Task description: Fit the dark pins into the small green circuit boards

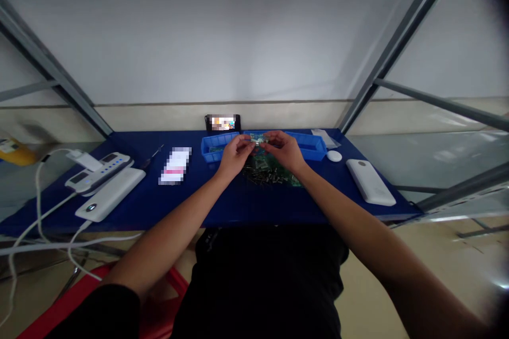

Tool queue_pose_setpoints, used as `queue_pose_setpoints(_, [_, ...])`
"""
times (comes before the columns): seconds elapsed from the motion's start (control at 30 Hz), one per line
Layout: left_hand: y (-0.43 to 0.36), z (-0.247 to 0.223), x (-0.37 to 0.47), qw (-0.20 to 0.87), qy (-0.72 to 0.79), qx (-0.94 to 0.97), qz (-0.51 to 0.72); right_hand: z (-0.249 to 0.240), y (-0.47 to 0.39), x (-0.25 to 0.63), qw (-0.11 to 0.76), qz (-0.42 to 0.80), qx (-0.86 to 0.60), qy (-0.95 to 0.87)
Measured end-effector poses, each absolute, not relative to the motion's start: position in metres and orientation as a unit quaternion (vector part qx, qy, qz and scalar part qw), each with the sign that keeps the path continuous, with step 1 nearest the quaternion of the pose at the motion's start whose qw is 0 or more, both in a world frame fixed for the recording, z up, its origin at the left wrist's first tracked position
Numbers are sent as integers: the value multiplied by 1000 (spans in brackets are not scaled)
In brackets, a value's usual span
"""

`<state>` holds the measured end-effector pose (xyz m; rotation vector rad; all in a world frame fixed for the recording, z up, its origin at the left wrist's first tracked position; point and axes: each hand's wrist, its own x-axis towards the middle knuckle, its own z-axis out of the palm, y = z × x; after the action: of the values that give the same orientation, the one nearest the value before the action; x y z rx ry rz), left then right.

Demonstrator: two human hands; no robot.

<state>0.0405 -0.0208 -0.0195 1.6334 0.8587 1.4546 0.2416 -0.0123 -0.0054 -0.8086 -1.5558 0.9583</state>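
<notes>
Both hands meet over the middle of the blue table, holding a small green circuit board (259, 137) between them. My left hand (235, 154) pinches its left side, and my right hand (287, 151) grips the right side. Small metal parts, too tiny to tell apart, show near the fingertips. Below the hands lies a pile of small metal components with long leads (260, 176), with more green boards (295, 181) beside it, partly under my right hand. Blue bins stand behind: a left bin (210, 154) with green boards inside and a right bin (316, 151).
A propped phone (222, 123) stands at the back, and a lit phone (175, 166) lies to the left. Further left are a power strip (99, 174), a white power bank (110, 194) and cables. On the right are a round white object (334, 156) and another power bank (369, 182).
</notes>
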Motion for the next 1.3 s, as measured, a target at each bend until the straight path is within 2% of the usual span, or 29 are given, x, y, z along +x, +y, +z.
queue_pose_setpoints(0.2, [-22,-17,38,406,304,626,592,-3,-12,244,559,369,-304,-678])
queue_pose_setpoints(0.33, [-21,-18,36,381,341,630,584,-2,-11,248,567,295,-324,-697])
queue_pose_setpoints(0.47, [-23,-16,36,357,379,644,560,-4,-9,249,572,278,-339,-693])
queue_pose_setpoints(1.0, [-31,-10,44,410,324,637,567,14,-29,245,528,416,-267,-690])
queue_pose_setpoints(1.17, [-28,-13,41,382,343,647,564,11,-27,244,529,404,-281,-692])
queue_pose_setpoints(1.3, [-25,-15,41,419,332,619,575,4,-21,245,544,338,-349,-683])
